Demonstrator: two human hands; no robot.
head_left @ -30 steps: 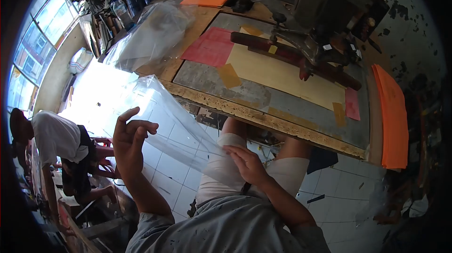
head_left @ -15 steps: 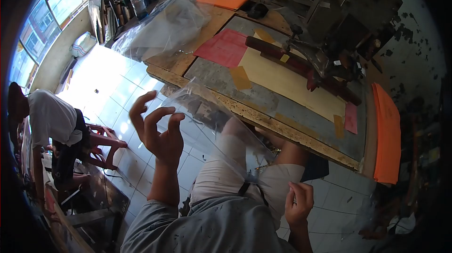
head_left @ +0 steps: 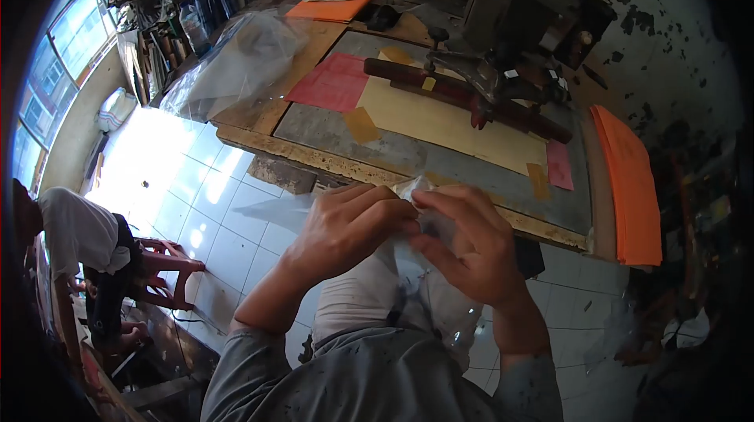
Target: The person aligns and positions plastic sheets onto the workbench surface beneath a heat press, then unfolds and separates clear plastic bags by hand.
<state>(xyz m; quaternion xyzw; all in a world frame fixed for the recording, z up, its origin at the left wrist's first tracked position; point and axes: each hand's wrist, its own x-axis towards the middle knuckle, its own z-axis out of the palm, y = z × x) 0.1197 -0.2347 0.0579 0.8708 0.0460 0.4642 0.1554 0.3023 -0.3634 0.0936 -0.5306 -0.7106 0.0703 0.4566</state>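
My left hand [head_left: 345, 229] is closed, its fingers bent over a crumpled edge of a thin clear plastic bag [head_left: 418, 185]. Facing it, my right hand [head_left: 473, 245] curls its fingers around the same gathered edge, fingertips close to those of the left. See-through film hangs below the hands over my lap; its outline is hard to make out. Both hands are just in front of the near edge of the worktable [head_left: 314, 161]. On the table's grey plate lies a cream strip [head_left: 440, 127] with a red sheet [head_left: 326, 80] at its left, fastened with tan tape [head_left: 361, 125].
A dark red bar clamp on a press [head_left: 471, 100] crosses the plate. Clear plastic bags [head_left: 243, 60] lie at the table's left. Folded orange sheets [head_left: 628, 186] rest at the right, another orange sheet [head_left: 330, 4] behind. A person [head_left: 82, 233] sits at left by a red stool [head_left: 169, 265].
My right hand has risen from beside my thigh to meet the left. My left hand has moved right and lower, and both now grip the plastic. The view has shifted slightly.
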